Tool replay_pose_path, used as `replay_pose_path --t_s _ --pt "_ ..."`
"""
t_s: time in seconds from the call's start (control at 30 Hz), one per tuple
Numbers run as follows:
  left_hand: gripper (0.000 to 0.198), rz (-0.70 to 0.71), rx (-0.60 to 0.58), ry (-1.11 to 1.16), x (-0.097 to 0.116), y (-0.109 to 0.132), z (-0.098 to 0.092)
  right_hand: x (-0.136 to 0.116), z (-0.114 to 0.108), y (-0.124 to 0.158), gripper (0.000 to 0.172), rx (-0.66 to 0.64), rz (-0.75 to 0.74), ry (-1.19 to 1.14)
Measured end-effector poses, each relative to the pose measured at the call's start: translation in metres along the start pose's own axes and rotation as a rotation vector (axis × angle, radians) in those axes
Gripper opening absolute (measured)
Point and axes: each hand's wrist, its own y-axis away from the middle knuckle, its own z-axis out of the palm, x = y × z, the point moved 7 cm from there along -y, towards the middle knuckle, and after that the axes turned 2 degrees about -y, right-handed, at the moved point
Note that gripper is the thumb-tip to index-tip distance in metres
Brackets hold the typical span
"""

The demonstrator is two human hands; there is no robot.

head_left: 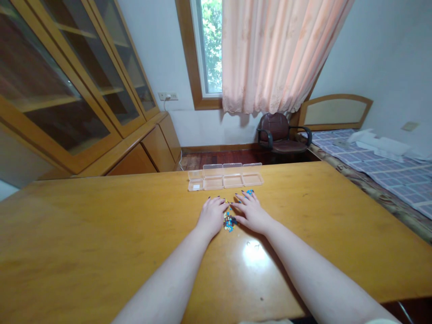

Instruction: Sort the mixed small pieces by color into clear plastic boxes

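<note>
A small pile of tiny coloured pieces (229, 222), blue, yellow, brown and black, lies on the wooden table (101, 234) between my hands. My left hand (212, 215) rests palm down at the pile's left side, fingers stretched forward. On the right, my right hand (251, 212) lies palm down with fingers spread, its thumb at the dark pieces. More blue pieces (250, 192) show by its fingertips. The pieces are too small to name, and some are covered by my fingers. Just beyond stand clear plastic boxes (232, 181) in a row, lids raised.
A glass-door cabinet (84, 85) rises at the left. Past the table's far edge are a brown armchair (278, 135) and a pink curtain (273, 54). A bed (381, 157) stands along the right side.
</note>
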Motion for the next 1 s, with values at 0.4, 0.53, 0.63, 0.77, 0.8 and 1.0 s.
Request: replay_pose_path --t_s 0.4,0.53,0.63,0.77,0.8,1.0 --pt "0.037 -0.073 -0.038 -0.112 -0.005 0.000 0.003 -0.002 0.001 0.001 0.039 -0.046 -0.025 -0.013" --pt "0.032 -0.108 -0.011 -0.104 -0.007 0.001 0.001 0.007 -0.002 0.000 0.036 0.004 0.068 0.052" --pt "0.030 -0.111 0.012 -0.097 -0.006 0.002 -0.003 0.011 -0.004 -0.001 0.038 0.030 0.122 0.064" --pt "0.039 -0.086 0.005 -0.066 -0.003 0.002 -0.004 0.005 -0.003 0.000 0.037 0.029 0.044 0.003" --pt "0.042 -0.056 -0.011 -0.058 0.000 0.002 -0.003 0.001 -0.003 0.000 0.035 0.021 0.010 -0.014" --pt "0.041 0.001 -0.056 -0.057 0.002 0.003 0.003 -0.010 -0.003 0.002 0.036 -0.032 -0.097 -0.073"
